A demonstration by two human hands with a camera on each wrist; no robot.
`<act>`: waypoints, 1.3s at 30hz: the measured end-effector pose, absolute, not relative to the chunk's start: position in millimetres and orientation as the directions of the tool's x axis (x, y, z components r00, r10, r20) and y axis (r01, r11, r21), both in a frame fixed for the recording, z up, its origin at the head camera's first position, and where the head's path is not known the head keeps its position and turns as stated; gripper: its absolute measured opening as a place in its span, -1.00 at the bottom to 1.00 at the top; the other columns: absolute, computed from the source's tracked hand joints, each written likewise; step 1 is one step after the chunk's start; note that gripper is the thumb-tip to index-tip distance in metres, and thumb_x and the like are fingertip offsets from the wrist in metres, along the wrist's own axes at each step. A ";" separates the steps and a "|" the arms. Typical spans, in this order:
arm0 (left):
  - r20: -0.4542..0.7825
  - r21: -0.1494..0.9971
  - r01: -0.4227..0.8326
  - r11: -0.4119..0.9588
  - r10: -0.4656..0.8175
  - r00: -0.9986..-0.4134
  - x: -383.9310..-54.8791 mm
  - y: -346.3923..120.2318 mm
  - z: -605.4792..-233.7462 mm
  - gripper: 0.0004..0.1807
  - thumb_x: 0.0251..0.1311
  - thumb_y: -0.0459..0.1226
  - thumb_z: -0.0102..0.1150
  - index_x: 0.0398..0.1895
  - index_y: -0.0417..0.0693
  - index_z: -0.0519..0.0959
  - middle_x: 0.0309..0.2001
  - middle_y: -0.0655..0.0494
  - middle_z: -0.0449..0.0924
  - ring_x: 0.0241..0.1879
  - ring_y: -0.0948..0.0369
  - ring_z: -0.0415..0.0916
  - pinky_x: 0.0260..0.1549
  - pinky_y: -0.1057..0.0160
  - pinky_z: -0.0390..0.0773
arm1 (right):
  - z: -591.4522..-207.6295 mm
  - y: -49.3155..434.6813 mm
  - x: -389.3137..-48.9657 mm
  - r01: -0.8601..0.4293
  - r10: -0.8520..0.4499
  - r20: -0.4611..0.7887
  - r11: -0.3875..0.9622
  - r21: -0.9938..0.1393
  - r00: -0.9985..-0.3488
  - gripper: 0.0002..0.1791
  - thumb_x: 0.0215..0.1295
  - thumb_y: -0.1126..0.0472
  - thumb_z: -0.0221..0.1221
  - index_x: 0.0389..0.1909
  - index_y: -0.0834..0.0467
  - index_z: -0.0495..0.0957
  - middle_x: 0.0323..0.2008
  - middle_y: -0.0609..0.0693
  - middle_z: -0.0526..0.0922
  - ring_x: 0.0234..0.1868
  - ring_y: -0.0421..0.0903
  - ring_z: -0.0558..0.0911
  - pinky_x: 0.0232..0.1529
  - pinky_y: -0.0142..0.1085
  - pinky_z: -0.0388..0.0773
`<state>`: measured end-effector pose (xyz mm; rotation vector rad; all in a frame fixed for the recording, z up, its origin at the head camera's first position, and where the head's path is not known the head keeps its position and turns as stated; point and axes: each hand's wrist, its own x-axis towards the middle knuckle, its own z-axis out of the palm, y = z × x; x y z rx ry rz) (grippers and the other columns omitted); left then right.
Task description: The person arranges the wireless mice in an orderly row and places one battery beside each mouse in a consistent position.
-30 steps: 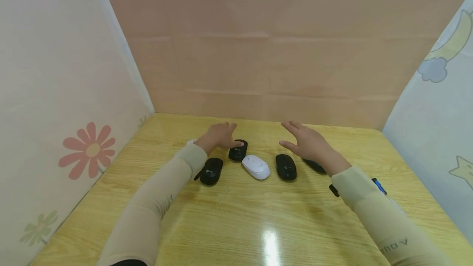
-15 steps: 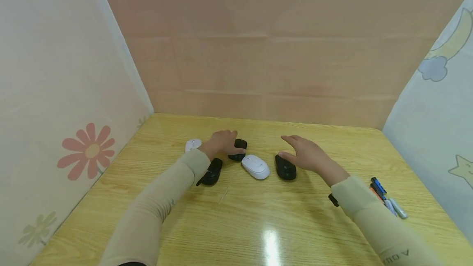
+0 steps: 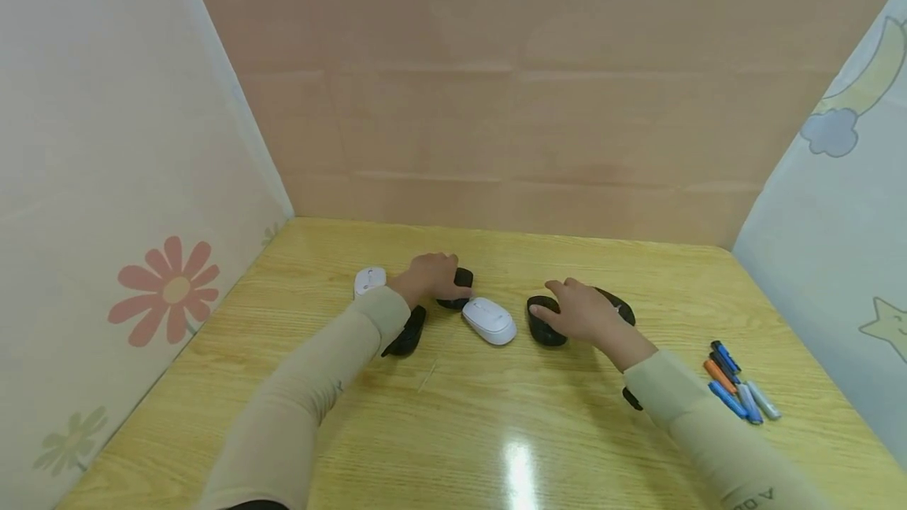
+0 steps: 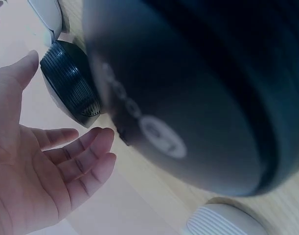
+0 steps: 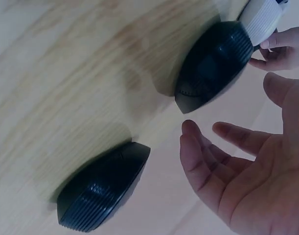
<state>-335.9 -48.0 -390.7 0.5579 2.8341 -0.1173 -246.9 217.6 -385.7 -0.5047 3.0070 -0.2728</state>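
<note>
My left hand (image 3: pixel 434 275) is over a black computer mouse (image 3: pixel 464 277), partly covering it. In the left wrist view its relaxed fingers (image 4: pixel 85 164) lie beside that ridged black mouse (image 4: pixel 71 83), not wrapped round it. The right hand (image 3: pixel 588 313) hovers at another black mouse (image 3: pixel 544 335), thumb overlapping its top in the head view. Seen from the right wrist, a gap separates the loosely bent fingers from this mouse (image 5: pixel 215 68). Between the hands lies a white mouse (image 3: pixel 490 321). One more black mouse (image 3: pixel 615 299) sits just behind the right hand.
Under the left forearm is a black mouse (image 3: pixel 405 339), looming large in the left wrist view. Another white mouse (image 3: pixel 369 279) lies to the far left. Several markers (image 3: pixel 740 384) are grouped on the wooden table (image 3: pixel 439 447) at right. Cloth walls enclose its back and sides.
My right hand has come down and slightly nearer, its thumb now over the black mouse. The left hand has lowered slightly over its mouse. More markers show past the right sleeve.
</note>
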 end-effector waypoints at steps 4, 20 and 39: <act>-0.269 -0.027 0.377 0.926 0.356 -0.895 -338.6 -46.8 -394.5 -0.04 0.17 0.38 -0.04 0.43 -0.10 0.23 0.23 -0.03 0.43 0.14 0.05 0.44 -0.04 0.07 0.50 | -391.8 216.1 -248.9 -0.293 -0.311 -0.079 0.939 -0.181 -0.947 -0.21 0.39 -0.23 0.03 0.33 0.36 0.31 0.13 0.42 0.44 0.03 0.31 0.53 -0.05 0.13 0.47; -0.306 0.045 0.384 0.922 0.379 -0.873 -340.7 -49.0 -398.4 0.03 0.17 0.37 -0.03 0.49 -0.16 0.12 0.34 -0.11 0.31 0.28 0.00 0.31 0.17 0.06 0.35 | -398.1 206.1 -246.8 -0.250 -0.282 -0.161 0.949 -0.193 -0.946 -0.20 0.43 -0.18 0.01 0.34 0.45 0.23 0.19 0.48 0.35 0.14 0.38 0.43 0.07 0.17 0.38; -0.367 0.252 0.284 0.925 0.363 -0.857 -343.0 -47.3 -397.2 0.01 0.17 0.23 0.17 0.49 -0.20 0.08 0.31 -0.24 0.30 -0.39 0.08 0.63 -0.45 0.17 0.60 | -404.8 204.2 -250.9 -0.197 -0.261 -0.235 0.944 -0.264 -0.936 -0.10 0.40 -0.21 0.02 0.36 0.50 0.12 0.24 0.51 0.28 0.24 0.40 0.33 0.14 0.17 0.31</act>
